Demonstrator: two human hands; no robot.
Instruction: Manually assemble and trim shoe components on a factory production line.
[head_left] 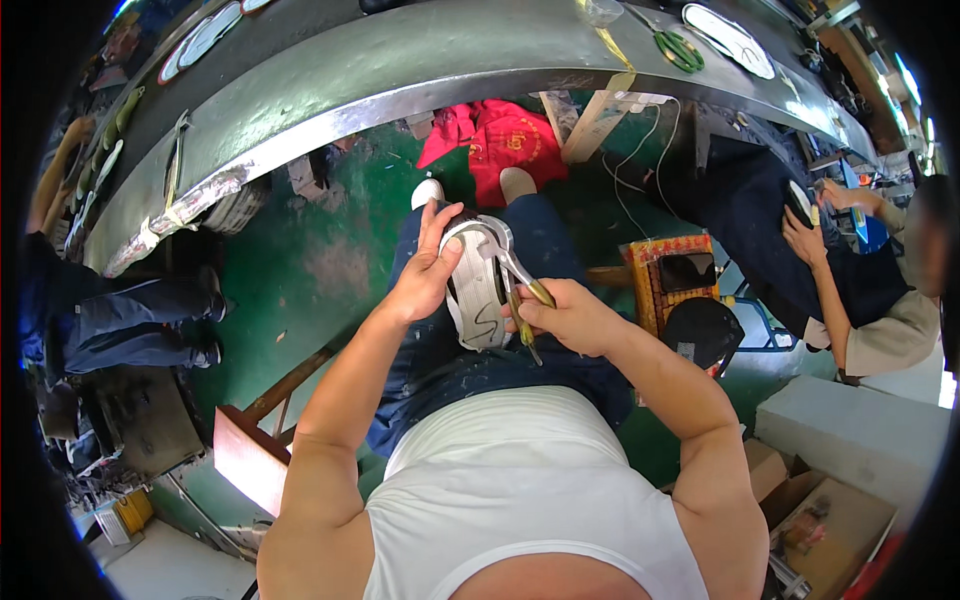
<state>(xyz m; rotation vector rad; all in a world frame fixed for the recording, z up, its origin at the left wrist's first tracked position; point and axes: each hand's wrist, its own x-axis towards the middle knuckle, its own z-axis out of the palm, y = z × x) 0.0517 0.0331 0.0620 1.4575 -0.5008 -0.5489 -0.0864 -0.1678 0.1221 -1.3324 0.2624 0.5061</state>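
Observation:
On my lap lies a shoe (474, 298) with its pale underside up and a dark curved line drawn on it. My left hand (425, 272) grips the shoe's far end, thumb pressed beside the edge. Closed around the handles of metal pincers (507, 253), my right hand (568, 318) rests by the shoe's right side. The pincers' curved jaws lie at the far end, near my left thumb; whether they bite on material I cannot tell. A thin tool with a yellow-green handle (525, 332) also sticks out of my right hand, its metal tip toward me.
A metal-edged bench (400, 112) curves across in front, with green-handled scissors (680, 52) and a white sole-shaped piece (728, 40). Red cloth (510, 140) lies beneath. A beaded seat (650, 290) and a seated co-worker (870, 270) are at right; another person's legs (150, 320) are left.

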